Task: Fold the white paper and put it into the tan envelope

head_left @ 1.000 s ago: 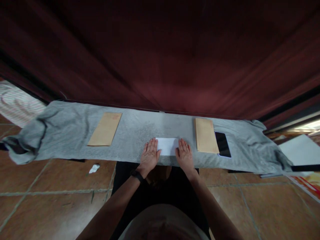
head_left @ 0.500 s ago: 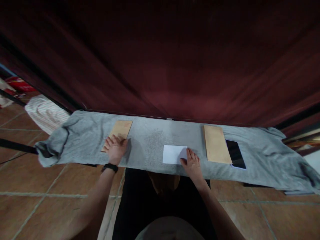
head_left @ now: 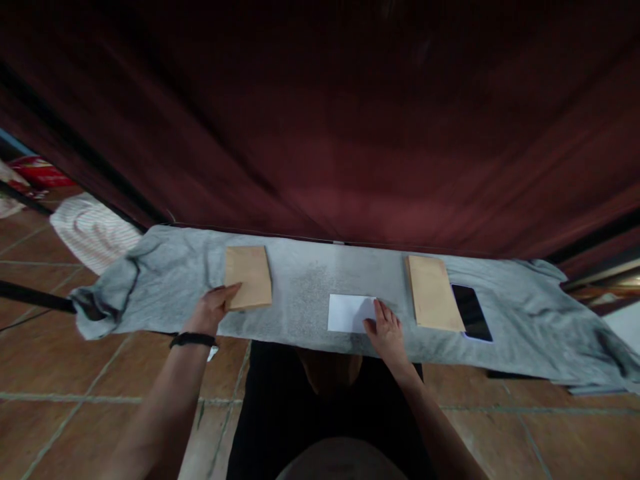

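My left hand (head_left: 215, 308) is closed at the lower left edge of a brown paper envelope (head_left: 251, 275), its fingers on the top face and its thumb hard to make out. The envelope is turned nearly straight, and its near edge looks thick. Farther right, my right hand (head_left: 387, 329) lies with fingers stretched and thumb apart, touching the right end of a white paper rectangle (head_left: 347, 313). That paper lies flat on the grey cloth (head_left: 300, 307).
Right of my right hand is a stack of brown envelopes (head_left: 436, 293), its corner over a dark-screened phone (head_left: 473, 312). A dark red curtain (head_left: 320, 147) hangs behind the narrow cloth-covered surface. Striped fabric (head_left: 95, 230) and a black bar (head_left: 35, 295) are at the left.
My left hand has gone from lying spread on the left envelope to gripping its left edge. That envelope has rotated and shifted slightly right. My right hand stays on the white paper.
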A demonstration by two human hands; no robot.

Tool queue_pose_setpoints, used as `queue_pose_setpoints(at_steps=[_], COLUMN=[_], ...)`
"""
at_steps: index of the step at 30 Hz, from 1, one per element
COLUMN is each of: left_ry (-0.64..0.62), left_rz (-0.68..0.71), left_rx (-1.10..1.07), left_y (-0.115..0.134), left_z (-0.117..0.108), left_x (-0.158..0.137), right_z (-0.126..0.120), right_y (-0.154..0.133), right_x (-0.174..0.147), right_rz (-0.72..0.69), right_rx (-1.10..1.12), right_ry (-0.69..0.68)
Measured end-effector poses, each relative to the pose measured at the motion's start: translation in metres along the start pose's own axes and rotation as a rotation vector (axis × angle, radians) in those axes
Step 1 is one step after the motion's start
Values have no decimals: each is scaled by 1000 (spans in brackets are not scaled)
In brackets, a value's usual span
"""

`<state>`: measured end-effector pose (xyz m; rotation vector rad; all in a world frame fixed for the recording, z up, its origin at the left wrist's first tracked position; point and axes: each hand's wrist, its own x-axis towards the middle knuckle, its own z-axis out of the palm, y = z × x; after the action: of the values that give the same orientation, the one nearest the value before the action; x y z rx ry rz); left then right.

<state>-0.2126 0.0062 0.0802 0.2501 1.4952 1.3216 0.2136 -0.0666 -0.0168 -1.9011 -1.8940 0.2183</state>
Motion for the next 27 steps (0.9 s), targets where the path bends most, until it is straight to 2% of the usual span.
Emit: queue_pose_setpoints(at_steps=[2,4,7,9,12,16,19,22,23,24,25,27], left_ry=[-66,-121,-158,-173,-203,-232,-247,-377,-447,-500,-527,-519], left_rz=[-109,-77,-114,-185,-242,-274,-310,-345,-299,-192,-24,433], left_rx=[-53,-169,-252,-258,-255,-236,-208,5,147,300,456,746], left_y=[-13,-36,-86,-120,-154,-166,-170,-177,-179,-179,-177,-167], left_z=[9,25,56,76,97,109,104,88,82,76,71,66], left_x=[-14,-32,-63,-80,-97,-105,-110,-120,-125,-128,-131,-131], right_z=[0,3,12,18,25,24,15,2,-2,-6,-9,-13], right_y=[-8,-23,-54,-71,-82,-77,-71,-65,-63,-60,-57,-51], right_x=[3,8,13,15,17,19,21,23,24,25,26,28], right_rz=[6,38,181,263,321,364,379,368,357,344,331,310], right_rx=[165,422,870,1058,1139,1140,1159,1204,1218,1224,1219,1179], right_ry=[29,-7,-201,-334,-388,-321,-316,-381,-421,-458,-483,-478])
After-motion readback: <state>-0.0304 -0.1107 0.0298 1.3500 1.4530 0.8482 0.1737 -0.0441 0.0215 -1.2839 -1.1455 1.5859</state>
